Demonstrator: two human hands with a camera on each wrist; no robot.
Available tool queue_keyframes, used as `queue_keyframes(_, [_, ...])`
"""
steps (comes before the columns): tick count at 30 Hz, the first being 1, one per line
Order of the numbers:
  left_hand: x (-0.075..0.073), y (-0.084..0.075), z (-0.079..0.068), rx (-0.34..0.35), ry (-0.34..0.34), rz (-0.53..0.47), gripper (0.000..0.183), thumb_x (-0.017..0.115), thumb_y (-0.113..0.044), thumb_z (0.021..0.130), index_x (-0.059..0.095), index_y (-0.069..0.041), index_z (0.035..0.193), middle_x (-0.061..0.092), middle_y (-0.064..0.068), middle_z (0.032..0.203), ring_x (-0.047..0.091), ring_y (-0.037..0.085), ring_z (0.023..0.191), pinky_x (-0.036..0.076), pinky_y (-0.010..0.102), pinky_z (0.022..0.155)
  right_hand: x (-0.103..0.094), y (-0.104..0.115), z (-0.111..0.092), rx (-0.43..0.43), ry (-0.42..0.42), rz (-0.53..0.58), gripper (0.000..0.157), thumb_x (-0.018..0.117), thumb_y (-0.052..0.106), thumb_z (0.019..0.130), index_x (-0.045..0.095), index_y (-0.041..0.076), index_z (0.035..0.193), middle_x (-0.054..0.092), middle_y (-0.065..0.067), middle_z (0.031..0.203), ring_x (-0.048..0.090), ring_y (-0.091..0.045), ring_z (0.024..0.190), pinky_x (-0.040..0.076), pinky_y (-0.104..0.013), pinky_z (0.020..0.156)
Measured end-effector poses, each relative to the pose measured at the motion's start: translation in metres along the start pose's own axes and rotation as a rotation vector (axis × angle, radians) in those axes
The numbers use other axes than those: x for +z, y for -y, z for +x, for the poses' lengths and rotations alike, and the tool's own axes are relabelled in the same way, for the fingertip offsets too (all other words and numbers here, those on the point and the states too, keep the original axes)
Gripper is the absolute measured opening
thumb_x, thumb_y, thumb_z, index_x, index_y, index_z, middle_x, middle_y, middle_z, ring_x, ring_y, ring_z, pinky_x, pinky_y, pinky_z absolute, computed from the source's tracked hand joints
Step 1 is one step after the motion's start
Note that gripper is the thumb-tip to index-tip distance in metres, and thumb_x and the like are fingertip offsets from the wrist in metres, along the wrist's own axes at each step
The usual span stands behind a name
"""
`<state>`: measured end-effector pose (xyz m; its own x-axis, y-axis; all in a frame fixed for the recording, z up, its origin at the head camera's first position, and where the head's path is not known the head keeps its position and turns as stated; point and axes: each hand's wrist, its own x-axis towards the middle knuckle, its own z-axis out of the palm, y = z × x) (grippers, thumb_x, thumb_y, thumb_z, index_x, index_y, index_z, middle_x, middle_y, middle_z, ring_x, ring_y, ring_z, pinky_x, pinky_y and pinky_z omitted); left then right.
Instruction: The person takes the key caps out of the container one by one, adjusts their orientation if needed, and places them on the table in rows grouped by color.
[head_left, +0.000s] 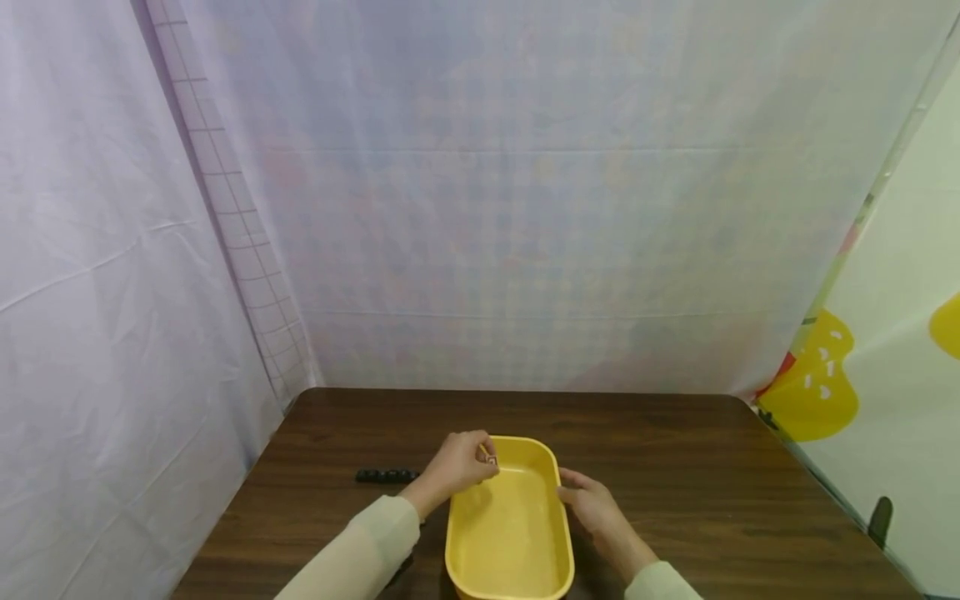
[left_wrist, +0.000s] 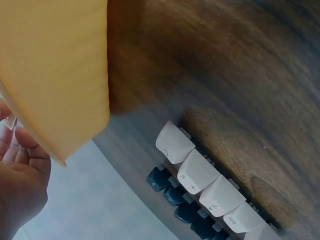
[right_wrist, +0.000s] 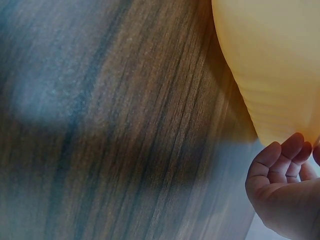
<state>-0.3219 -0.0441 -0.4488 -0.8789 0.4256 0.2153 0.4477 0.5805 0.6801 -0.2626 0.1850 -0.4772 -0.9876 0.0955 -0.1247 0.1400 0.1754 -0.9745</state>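
Observation:
A deep yellow basin with rounded corners stands near the front of the table. At its left rim, my left hand pinches a small item with a brown-and-white pattern. Most of that item is hidden by the fingers, and I cannot tell what it is. In the left wrist view the left hand shows at the basin's edge. My right hand touches the outside of the right wall. In the right wrist view its loosely bent fingers rest against the yellow side.
Left of the basin lies a dark strip, partly behind the left forearm. The left wrist view shows white keycaps beside a row of dark keycaps on the wood-grain table. Pale curtains hang behind the table.

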Motion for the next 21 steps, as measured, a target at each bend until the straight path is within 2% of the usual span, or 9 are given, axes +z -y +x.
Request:
queue_keyframes(4, [-0.0019, 0.0006, -0.0008, -0.009, -0.016, -0.073, 0.013, 0.076, -0.006, 0.086, 0.065, -0.008, 0.093, 0.062, -0.001, 0.072, 0.059, 0.010, 0.059, 0.050, 0.027, 0.053, 0.0001, 0.0004, -0.0007, -0.008, -0.002, 0.003, 0.045, 0.056, 0.006, 0.095, 0.051, -0.010, 0.137, 0.067, -0.023, 0.110, 0.066, -0.027, 0.090, 0.055, -0.041, 0.077])
queue_keyframes(10, [-0.0028, 0.0028, -0.0006, -0.022, -0.040, -0.085, 0.010, 0.073, -0.007, 0.089, 0.067, -0.008, 0.097, 0.063, -0.002, 0.075, 0.060, 0.010, 0.063, 0.051, 0.026, 0.056, 0.0004, -0.0005, -0.0003, 0.000, -0.005, 0.002, 0.045, 0.056, 0.007, 0.095, 0.051, -0.009, 0.137, 0.068, -0.021, 0.107, 0.066, -0.025, 0.085, 0.055, -0.039, 0.072])
queue_keyframes(16, [-0.0037, 0.0033, -0.0001, -0.041, -0.030, -0.114, 0.011, 0.070, -0.009, 0.092, 0.070, -0.006, 0.102, 0.065, 0.000, 0.077, 0.067, 0.023, 0.070, 0.052, 0.028, 0.056, 0.0007, -0.0010, -0.0001, 0.009, 0.001, 0.029, 0.046, 0.056, 0.006, 0.096, 0.049, -0.009, 0.138, 0.067, -0.022, 0.109, 0.067, -0.027, 0.086, 0.056, -0.042, 0.074])
queue_keyframes(21, [-0.0043, 0.0053, -0.0003, -0.026, -0.036, -0.113, 0.016, 0.071, -0.011, 0.092, 0.070, -0.004, 0.106, 0.065, 0.001, 0.078, 0.066, 0.019, 0.069, 0.052, 0.028, 0.057, 0.0004, -0.0008, 0.0009, 0.014, -0.003, 0.007, 0.046, 0.057, 0.008, 0.096, 0.050, -0.008, 0.138, 0.069, -0.020, 0.105, 0.065, -0.022, 0.080, 0.054, -0.036, 0.070])
